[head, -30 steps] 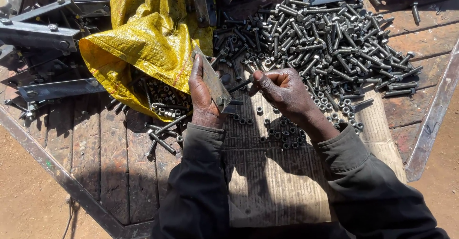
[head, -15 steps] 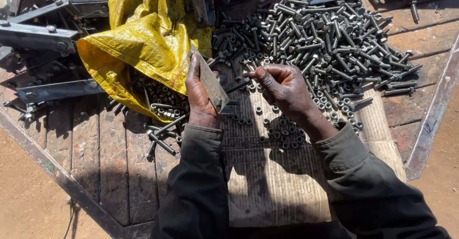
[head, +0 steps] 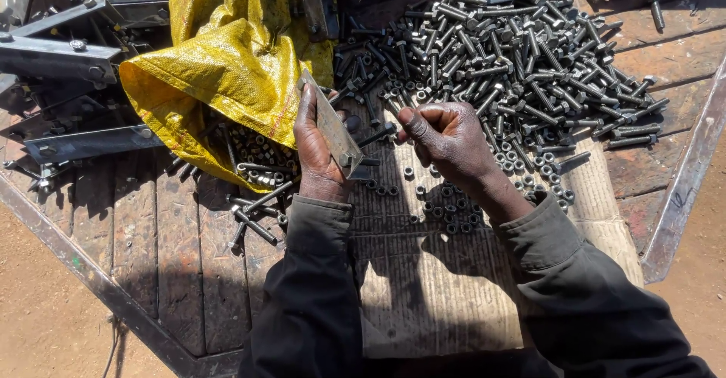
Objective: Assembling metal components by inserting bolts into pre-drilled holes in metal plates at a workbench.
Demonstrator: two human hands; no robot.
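The flat metal plate [head: 333, 128] stands on edge just left of the picture's centre, tilted so its top leans toward eleven o'clock, and the left hand [head: 316, 147] wraps it from the nine o'clock side, fingers curled behind and thumb along its near face. At three o'clock from the plate, close but apart from it, the right hand [head: 450, 140] has its fingertips pinched narrow together toward the plate; whatever small piece they hold, if any, is too small to tell. A bolt already seems to sit at the plate's lower corner, though that is hard to make out, so the fitting looks to be under way rather than finished. Below both hands, at six o'clock, loose nuts [head: 446, 208] lie scattered on a ribbed woven mat [head: 423, 287]. At one to two o'clock spreads a large heap of bolts [head: 522, 68], which suggests that plenty of hardware remains unused. At ten o'clock a yellow sack [head: 227, 68] lies slumped open with more nuts and bolts spilling from under its mouth. Beyond it, at nine to eleven o'clock, steel angle bars [head: 68, 52] are stacked. Everything rests on a wooden plank deck [head: 159, 234] with a metal edge, bare dirt beyond it.
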